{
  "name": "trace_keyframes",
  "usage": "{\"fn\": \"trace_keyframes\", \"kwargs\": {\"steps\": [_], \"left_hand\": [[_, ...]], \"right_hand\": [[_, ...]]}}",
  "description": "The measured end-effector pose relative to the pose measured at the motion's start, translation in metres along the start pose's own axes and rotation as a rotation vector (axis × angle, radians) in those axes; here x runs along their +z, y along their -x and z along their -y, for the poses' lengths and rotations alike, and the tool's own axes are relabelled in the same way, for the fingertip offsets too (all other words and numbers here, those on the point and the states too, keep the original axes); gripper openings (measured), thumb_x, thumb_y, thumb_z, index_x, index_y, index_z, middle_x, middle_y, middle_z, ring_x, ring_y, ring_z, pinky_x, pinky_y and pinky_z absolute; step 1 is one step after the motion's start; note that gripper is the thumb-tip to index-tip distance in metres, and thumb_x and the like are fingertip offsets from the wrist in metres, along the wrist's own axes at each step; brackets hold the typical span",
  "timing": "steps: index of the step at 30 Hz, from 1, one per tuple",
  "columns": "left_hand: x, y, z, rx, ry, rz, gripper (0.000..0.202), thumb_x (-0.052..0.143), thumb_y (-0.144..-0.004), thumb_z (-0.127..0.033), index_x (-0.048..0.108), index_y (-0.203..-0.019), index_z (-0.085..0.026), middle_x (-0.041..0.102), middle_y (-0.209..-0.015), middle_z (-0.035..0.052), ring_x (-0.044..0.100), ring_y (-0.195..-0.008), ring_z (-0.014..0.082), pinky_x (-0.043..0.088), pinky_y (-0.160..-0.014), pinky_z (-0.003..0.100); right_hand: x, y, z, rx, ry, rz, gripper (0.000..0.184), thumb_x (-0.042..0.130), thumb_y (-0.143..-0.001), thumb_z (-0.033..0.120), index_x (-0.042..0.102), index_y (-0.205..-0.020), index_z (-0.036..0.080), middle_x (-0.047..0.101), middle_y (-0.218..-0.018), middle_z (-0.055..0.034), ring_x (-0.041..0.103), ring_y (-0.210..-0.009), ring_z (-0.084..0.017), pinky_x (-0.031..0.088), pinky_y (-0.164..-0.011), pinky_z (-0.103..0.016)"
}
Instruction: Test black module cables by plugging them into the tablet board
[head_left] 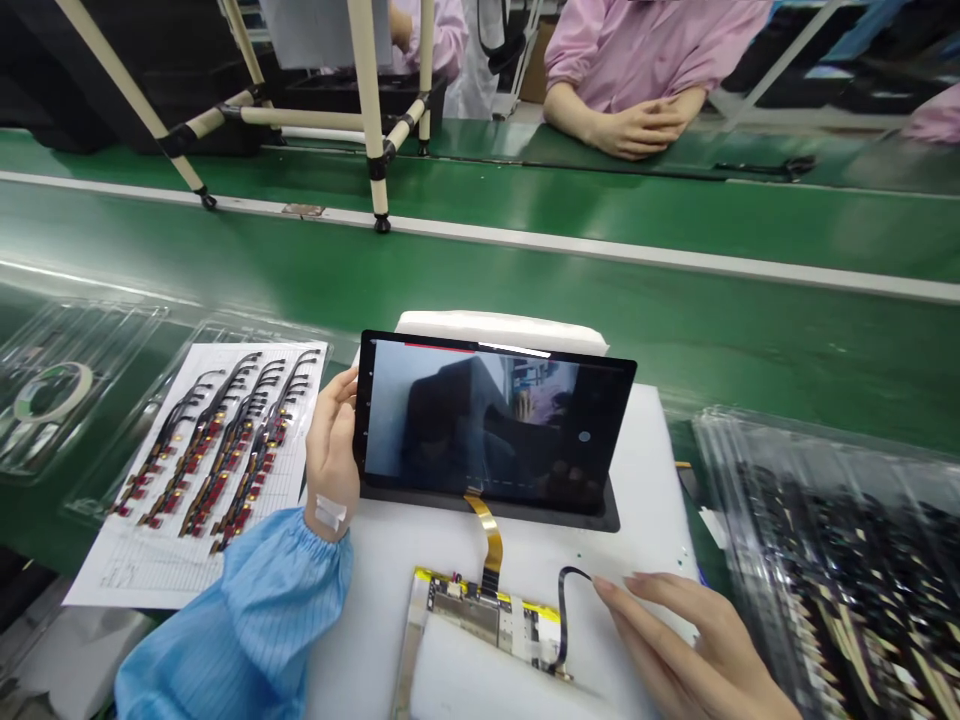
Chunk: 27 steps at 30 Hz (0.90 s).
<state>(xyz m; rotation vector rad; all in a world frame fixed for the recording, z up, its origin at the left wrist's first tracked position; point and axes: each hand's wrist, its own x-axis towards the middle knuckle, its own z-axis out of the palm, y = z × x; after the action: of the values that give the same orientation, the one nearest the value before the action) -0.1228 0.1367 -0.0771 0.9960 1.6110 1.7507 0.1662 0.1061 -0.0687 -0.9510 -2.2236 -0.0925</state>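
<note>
My left hand [334, 450] grips the left edge of a tablet screen [480, 420], its fingers partly hidden behind it. The screen is lit with a camera-like picture and leans back above a white foam pad [645, 480]. From its lower edge an orange ribbon cable [489, 535] runs down to a circuit board [480, 613] with yellow tape. A thin black flex cable [563, 610] rises from the board's right end and curves over to my right hand [690, 640]. The fingertips of that hand are closed on the cable's free end. White foam covers the board's lower part.
Left, several rows of small wired parts [225, 450] lie on a printed sheet [112, 570]; a tape roll [52, 392] sits in a clear tray. Right, a clear tray [750, 430] holds many dark cables. Behind, a pipe rack [367, 100] stands before a person's folded hands [637, 128].
</note>
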Motion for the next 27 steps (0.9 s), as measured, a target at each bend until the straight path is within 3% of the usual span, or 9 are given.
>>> {"fn": "trace_keyframes", "kwargs": {"steps": [3, 8, 10, 13, 16, 18, 22, 24, 27], "left_hand": [[0.0008, -0.0001, -0.0004, -0.008, 0.057, 0.011, 0.038, 0.044, -0.087, -0.037, 0.052, -0.118, -0.017, 0.054, -0.119, 0.0107, 0.049, -0.114, 0.0239, 0.035, -0.101, 0.042], [0.0007, 0.0001, 0.0007, 0.006, 0.056, 0.020, 0.036, 0.043, -0.088, -0.037, 0.053, -0.117, -0.018, 0.054, -0.120, 0.0100, 0.049, -0.114, 0.0235, 0.035, -0.102, 0.042], [0.0002, 0.0003, 0.0015, 0.001, 0.052, 0.022, 0.036, 0.043, -0.088, -0.037, 0.053, -0.117, -0.018, 0.054, -0.119, 0.0098, 0.050, -0.113, 0.0233, 0.035, -0.102, 0.042], [-0.0003, 0.0006, 0.0018, 0.006, 0.044, 0.026, 0.036, 0.043, -0.088, -0.037, 0.053, -0.117, -0.019, 0.054, -0.120, 0.0093, 0.050, -0.113, 0.0226, 0.036, -0.101, 0.040], [-0.0004, 0.0008, 0.0015, 0.011, 0.038, 0.024, 0.036, 0.043, -0.088, -0.037, 0.053, -0.117, -0.019, 0.054, -0.119, 0.0093, 0.050, -0.113, 0.0224, 0.037, -0.101, 0.039], [-0.0005, 0.0008, 0.0014, 0.011, 0.041, 0.025, 0.036, 0.043, -0.088, -0.037, 0.053, -0.118, -0.019, 0.054, -0.119, 0.0095, 0.051, -0.112, 0.0225, 0.037, -0.101, 0.040], [-0.0010, 0.0007, 0.0017, 0.006, 0.042, 0.028, 0.036, 0.043, -0.089, -0.037, 0.053, -0.118, -0.019, 0.054, -0.120, 0.0094, 0.050, -0.113, 0.0226, 0.037, -0.100, 0.039], [-0.0013, 0.0007, 0.0019, 0.003, 0.039, 0.031, 0.036, 0.042, -0.089, -0.037, 0.053, -0.118, -0.019, 0.054, -0.119, 0.0093, 0.051, -0.111, 0.0224, 0.037, -0.099, 0.039], [-0.0015, 0.0009, 0.0017, 0.001, 0.031, 0.027, 0.037, 0.042, -0.089, -0.037, 0.052, -0.118, -0.019, 0.055, -0.117, 0.0092, 0.052, -0.108, 0.0217, 0.038, -0.098, 0.038]], "right_hand": [[0.0007, -0.0007, 0.0015, -0.001, 0.020, 0.027, 0.018, 0.055, -0.079, 0.001, 0.063, -0.085, 0.017, 0.055, -0.080, -0.0036, 0.056, -0.073, -0.012, 0.049, -0.064, -0.026], [0.0064, 0.0042, 0.0017, 0.003, 0.034, -0.074, 0.016, 0.054, -0.081, 0.005, 0.063, -0.084, 0.018, 0.054, -0.079, -0.0024, 0.055, -0.072, -0.010, 0.047, -0.067, -0.025], [0.0061, 0.0046, 0.0010, -0.028, 0.046, -0.040, 0.017, 0.055, -0.080, 0.003, 0.062, -0.085, 0.017, 0.054, -0.081, -0.0032, 0.055, -0.072, -0.011, 0.047, -0.068, -0.025], [0.0031, 0.0027, 0.0003, -0.055, 0.075, 0.021, 0.031, 0.056, -0.078, 0.001, 0.061, -0.103, 0.019, 0.054, -0.083, -0.0034, 0.055, -0.073, -0.012, 0.047, -0.068, -0.026], [0.0019, 0.0014, 0.0002, -0.053, 0.094, 0.017, 0.057, 0.057, -0.078, 0.001, 0.049, -0.129, 0.027, 0.054, -0.083, -0.0022, 0.056, -0.072, -0.012, 0.047, -0.068, -0.026], [0.0034, 0.0020, 0.0002, -0.052, 0.093, 0.017, 0.062, 0.057, -0.078, 0.001, 0.045, -0.132, 0.027, 0.054, -0.083, -0.0023, 0.055, -0.072, -0.013, 0.047, -0.068, -0.026], [0.0074, 0.0048, 0.0003, -0.029, 0.084, -0.038, 0.034, 0.055, -0.079, 0.002, 0.060, -0.107, 0.021, 0.054, -0.082, -0.0025, 0.054, -0.071, -0.012, 0.046, -0.068, -0.026], [0.0072, 0.0047, 0.0010, -0.032, 0.089, -0.049, 0.022, 0.056, -0.079, 0.001, 0.061, -0.093, 0.018, 0.054, -0.082, -0.0028, 0.054, -0.071, -0.011, 0.047, -0.068, -0.026], [0.0049, 0.0026, 0.0024, -0.047, 0.102, -0.002, 0.020, 0.057, -0.076, 0.000, 0.059, -0.088, 0.015, 0.054, -0.082, -0.0036, 0.054, -0.073, -0.011, 0.047, -0.067, -0.026]]}}
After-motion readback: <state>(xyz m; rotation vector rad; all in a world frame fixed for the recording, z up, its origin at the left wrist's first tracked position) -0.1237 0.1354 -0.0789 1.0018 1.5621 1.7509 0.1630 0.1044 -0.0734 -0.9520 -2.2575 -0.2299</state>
